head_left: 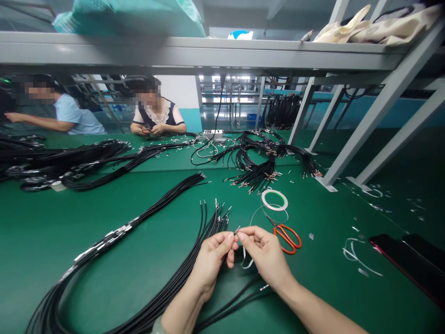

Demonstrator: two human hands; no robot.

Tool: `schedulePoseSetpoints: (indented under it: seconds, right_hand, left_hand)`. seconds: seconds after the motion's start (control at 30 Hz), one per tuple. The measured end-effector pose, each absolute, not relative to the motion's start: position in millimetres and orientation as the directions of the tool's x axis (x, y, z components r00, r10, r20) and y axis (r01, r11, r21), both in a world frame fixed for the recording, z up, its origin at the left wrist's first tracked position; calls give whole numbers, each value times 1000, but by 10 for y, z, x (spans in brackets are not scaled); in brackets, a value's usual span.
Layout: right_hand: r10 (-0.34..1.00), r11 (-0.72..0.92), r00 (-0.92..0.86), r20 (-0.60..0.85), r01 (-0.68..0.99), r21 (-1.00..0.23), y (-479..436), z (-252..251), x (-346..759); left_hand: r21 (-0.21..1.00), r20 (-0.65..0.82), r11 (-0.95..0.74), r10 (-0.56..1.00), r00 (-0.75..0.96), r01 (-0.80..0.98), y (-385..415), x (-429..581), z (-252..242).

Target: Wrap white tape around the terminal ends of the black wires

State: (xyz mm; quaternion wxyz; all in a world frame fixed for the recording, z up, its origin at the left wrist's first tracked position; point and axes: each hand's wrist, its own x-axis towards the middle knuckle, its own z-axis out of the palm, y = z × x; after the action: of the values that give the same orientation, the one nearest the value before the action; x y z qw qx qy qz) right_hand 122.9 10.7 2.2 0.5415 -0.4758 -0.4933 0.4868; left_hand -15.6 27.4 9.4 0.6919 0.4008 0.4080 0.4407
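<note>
My left hand [212, 260] and my right hand [267, 254] meet above the green table, thumbs and fingertips pinched together on the tip of a black cable [237, 230]. Most of that cable is hidden by my fingers. A thin white strip [244, 260] hangs beside my right fingers. Left of my hands, a bundle of black cables [181, 269] with bare metal ends curves round in a wide loop. Several loose black cables [231, 304] run beneath my wrists. Scissors with orange handles [295, 248] lie just beyond my right hand, near a white ring-shaped roll [264, 200].
More black cable bundles [93, 157] lie at the far left, others [257, 162] at the back centre. Metal shelf legs [361, 125] stand on the right. A dark phone-like object [399, 264] rests at right. Two people sit across the table [306, 287].
</note>
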Motion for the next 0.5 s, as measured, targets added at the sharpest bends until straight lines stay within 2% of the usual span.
schedulePoseSetpoints:
  seconds: [0.33,0.5]
  right_hand:
    - [998,66,29,63,-117,-991,110,87,1209]
    - [997,64,37,61,-114,-991,113,57,1219]
  left_hand:
    - [881,-255,353,915,313,-315,256,-151,102]
    - [916,-230,313,922,310,-250,259,-163,83]
